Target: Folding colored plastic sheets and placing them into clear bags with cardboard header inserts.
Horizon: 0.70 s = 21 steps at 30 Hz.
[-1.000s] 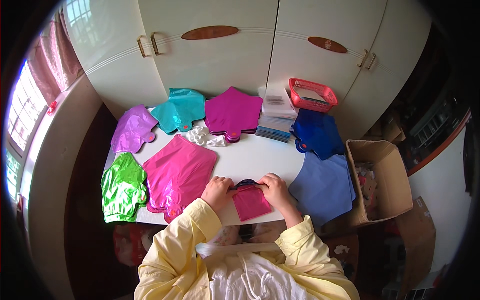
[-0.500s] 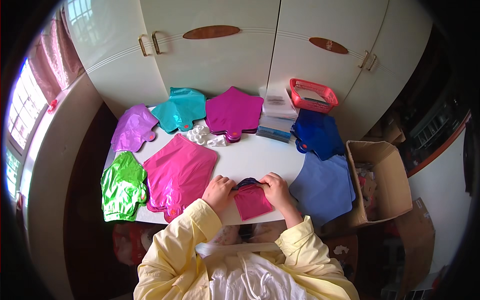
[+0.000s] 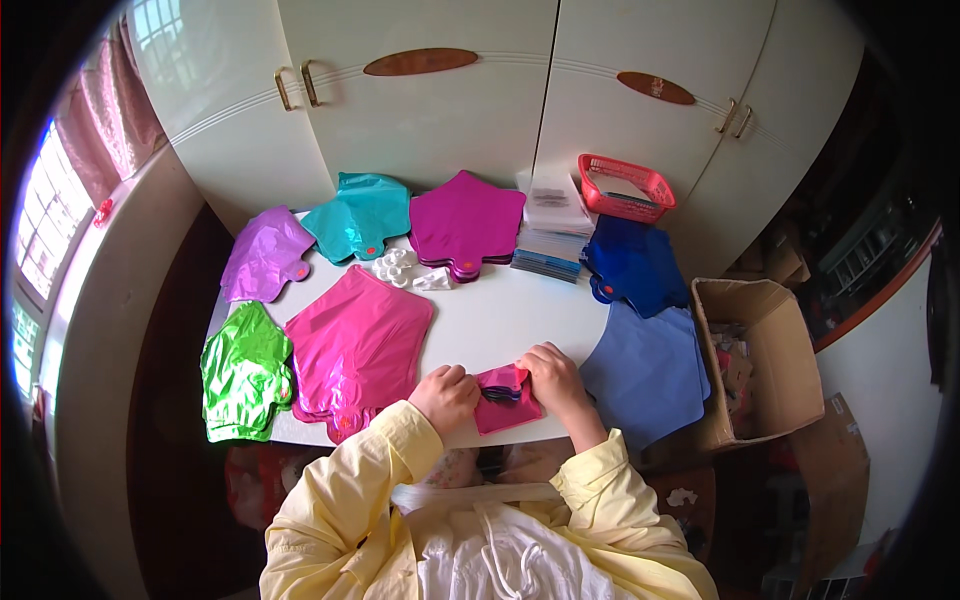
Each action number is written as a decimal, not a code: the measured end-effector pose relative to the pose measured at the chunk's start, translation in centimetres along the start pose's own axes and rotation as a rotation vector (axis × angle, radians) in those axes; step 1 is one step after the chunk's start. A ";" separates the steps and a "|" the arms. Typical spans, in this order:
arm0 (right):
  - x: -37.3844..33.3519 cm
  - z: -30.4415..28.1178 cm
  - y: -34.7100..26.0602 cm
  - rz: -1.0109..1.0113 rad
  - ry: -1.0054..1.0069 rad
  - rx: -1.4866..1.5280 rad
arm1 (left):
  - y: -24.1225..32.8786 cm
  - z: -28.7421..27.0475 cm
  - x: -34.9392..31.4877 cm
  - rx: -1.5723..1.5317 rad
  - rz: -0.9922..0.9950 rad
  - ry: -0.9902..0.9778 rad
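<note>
A small folded packet of pink foil balloons (image 3: 495,422) lies at the table's front edge, right before me. Across its middle runs a dark blue-purple folded strip (image 3: 501,393), with pink foil above and below it. My left hand (image 3: 444,398) is closed at the packet's left side, fingers curled in. At its upper right corner my right hand (image 3: 556,380) pinches the pink foil between thumb and fingers. A stack of flat pink foil balloons (image 3: 360,345) lies just left of my left hand. Right of my right hand are flat pale-blue foil balloons (image 3: 648,372).
Around the white table (image 3: 500,325) lie green (image 3: 245,375), lilac (image 3: 265,255), teal (image 3: 360,218), magenta (image 3: 465,220) and dark-blue foil balloons (image 3: 637,265). Clear plastic sleeves (image 3: 555,215) and a red basket (image 3: 628,200) stand at the back. A cardboard box (image 3: 780,370) stands at the right.
The dark strip, earlier along the packet's upper edge, now lies across its middle with pink foil above it. Both hands have stayed at the packet's sides; the left has shifted slightly right and nearer me.
</note>
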State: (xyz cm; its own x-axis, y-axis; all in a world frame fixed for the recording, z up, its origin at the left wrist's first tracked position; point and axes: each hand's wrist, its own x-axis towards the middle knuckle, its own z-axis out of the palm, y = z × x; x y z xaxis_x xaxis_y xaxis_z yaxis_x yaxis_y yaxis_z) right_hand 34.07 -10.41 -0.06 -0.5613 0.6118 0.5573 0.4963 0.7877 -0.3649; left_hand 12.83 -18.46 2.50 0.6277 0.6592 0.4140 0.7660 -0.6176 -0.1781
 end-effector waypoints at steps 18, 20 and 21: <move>-2.7 0.1 -5.1 -0.072 0.022 -0.232 | -0.3 -0.1 -0.6 0.006 0.011 0.028; -2.8 0.1 -5.0 -0.064 0.018 -0.216 | -0.3 -0.2 -0.6 0.004 0.013 0.037; -2.8 0.1 -5.0 -0.062 0.019 -0.212 | -0.3 -0.2 -0.7 0.009 0.001 0.029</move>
State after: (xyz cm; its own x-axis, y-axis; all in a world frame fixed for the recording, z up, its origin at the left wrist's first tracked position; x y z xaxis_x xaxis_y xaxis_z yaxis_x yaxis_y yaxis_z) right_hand 33.12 -16.08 0.16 -0.5834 0.5601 0.5882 0.5905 0.7897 -0.1662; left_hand 12.19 -18.81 2.44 0.6246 0.6454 0.4397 0.7665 -0.6144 -0.1869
